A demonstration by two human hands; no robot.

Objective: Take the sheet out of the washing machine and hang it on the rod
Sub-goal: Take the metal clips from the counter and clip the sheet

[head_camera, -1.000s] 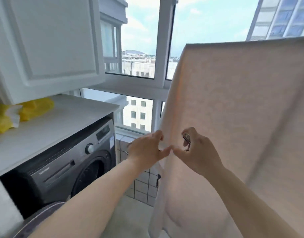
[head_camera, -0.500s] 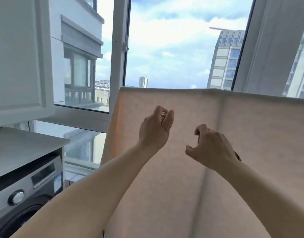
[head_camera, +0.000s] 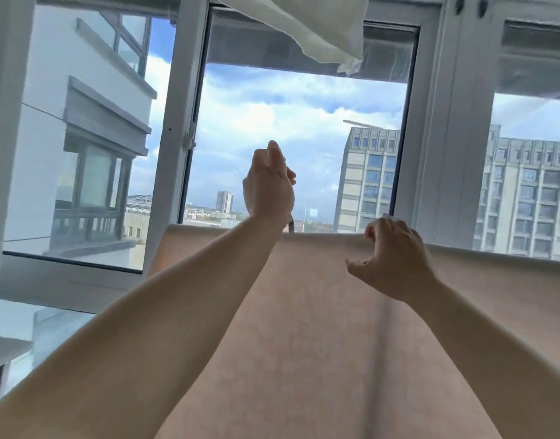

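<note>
In the head view, the pinkish sheet (head_camera: 319, 327) hangs in front of the person and fills the lower part of the picture; its top edge runs straight across, in front of the window (head_camera: 300, 128). The left hand (head_camera: 268, 185) is raised above this edge, fingers curled into a loose fist; a small thin grey thing shows just below the wrist, and I cannot tell if the hand holds it. The right hand (head_camera: 395, 258) is at the top edge, fingers half curled and apart, gripping nothing visible. A white cloth (head_camera: 307, 30) hangs at the top.
</note>
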